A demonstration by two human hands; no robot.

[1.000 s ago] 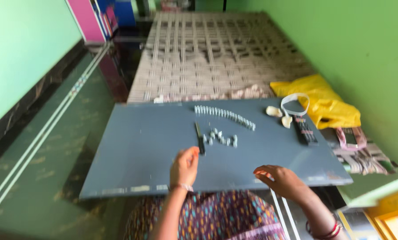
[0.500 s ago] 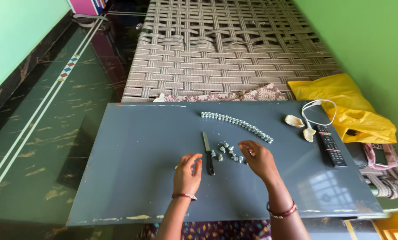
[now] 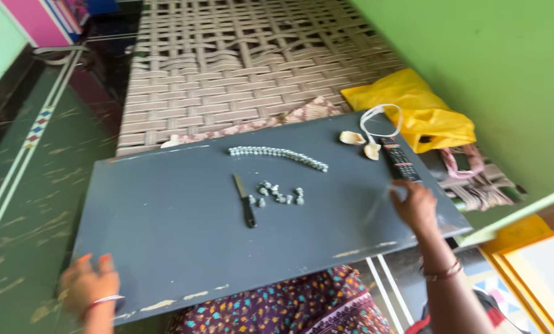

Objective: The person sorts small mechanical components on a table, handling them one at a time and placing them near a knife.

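Observation:
A grey board (image 3: pixel 165 247) lies across my lap. At its lower left corner my left hand (image 3: pixel 91 286) curls over the board's edge, blurred. My right hand (image 3: pixel 416 205) rests on the board near its right edge, fingers spread, just below a black remote control (image 3: pixel 399 159) and holding nothing. In the board's middle lies a black-handled knife (image 3: pixel 245 201), with a cluster of small grey pieces (image 3: pixel 278 193) beside it. A curved row of the same pieces (image 3: pixel 277 154) runs across further back.
Two pale shell-like pieces (image 3: pixel 352 137) and a white cord loop (image 3: pixel 379 117) sit at the board's far right corner. A yellow bag (image 3: pixel 422 108) lies beyond, against the green wall. A woven cot (image 3: pixel 240 68) stretches behind the board. Dark floor lies to the left.
Both hands have left the knife and the loose pieces in the middle. The left hand has gone to the board's lower left corner, the right hand to its right side by the remote.

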